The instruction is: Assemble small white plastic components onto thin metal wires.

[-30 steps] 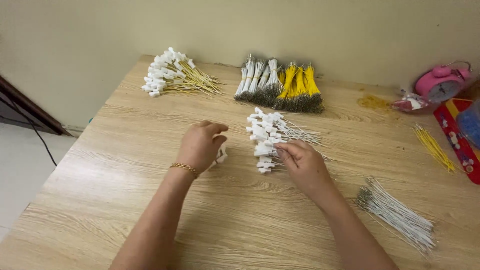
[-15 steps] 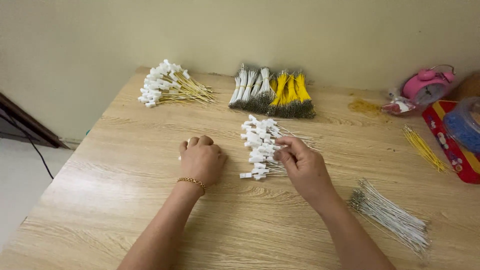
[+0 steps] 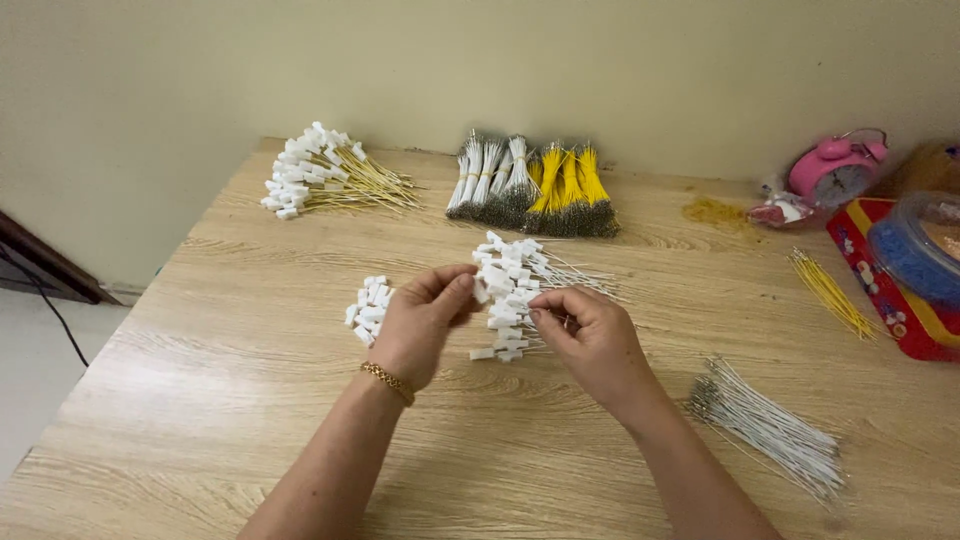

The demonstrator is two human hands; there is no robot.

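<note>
Left hand hiding white connectors, right hand pinching unclear piece

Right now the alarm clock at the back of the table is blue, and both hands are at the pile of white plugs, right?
Not quite: the alarm clock is pink, as the head view shows. Both the left hand and right hand are at the white plugs.

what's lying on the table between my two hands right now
In the head view, a pile of white-tagged wires lies between the left hand and the right hand; both hands' fingertips reach into it.
</note>
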